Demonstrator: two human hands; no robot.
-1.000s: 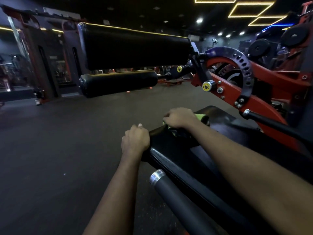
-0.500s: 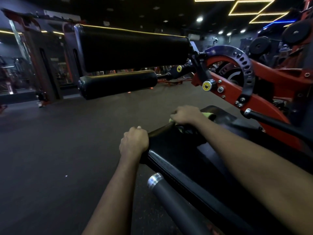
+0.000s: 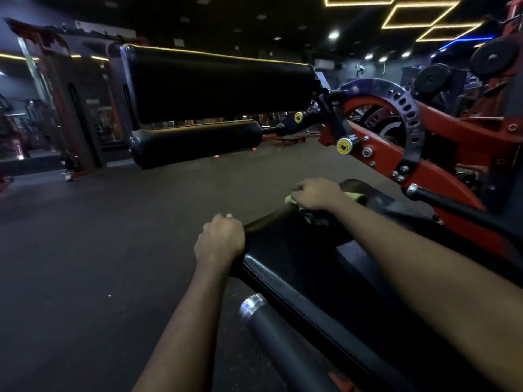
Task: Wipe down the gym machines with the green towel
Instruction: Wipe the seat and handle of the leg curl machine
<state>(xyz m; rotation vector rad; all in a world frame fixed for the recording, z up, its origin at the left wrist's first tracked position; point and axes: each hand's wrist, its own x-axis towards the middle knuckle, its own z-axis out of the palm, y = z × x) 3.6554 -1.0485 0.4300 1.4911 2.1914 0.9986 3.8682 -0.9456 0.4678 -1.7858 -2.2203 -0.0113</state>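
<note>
Since green towel point(image 3: 291, 199) is soft, light cloth, best bunched under palm. R hand point(image 3: 317, 193) clamps it so on seat pad point(image 3: 297, 267) beneath; L hand point(image 3: 220, 240) curls round pad edge.

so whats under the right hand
A green towel, pressed on the front edge of the pad. The right hand covers most of it; only green bits show at either side.

Right hand point(image 3: 318, 194) presses green towel point(image 3: 290, 198) on black seat pad point(image 3: 297, 261); left hand point(image 3: 220, 239) grips pad edge.
</note>
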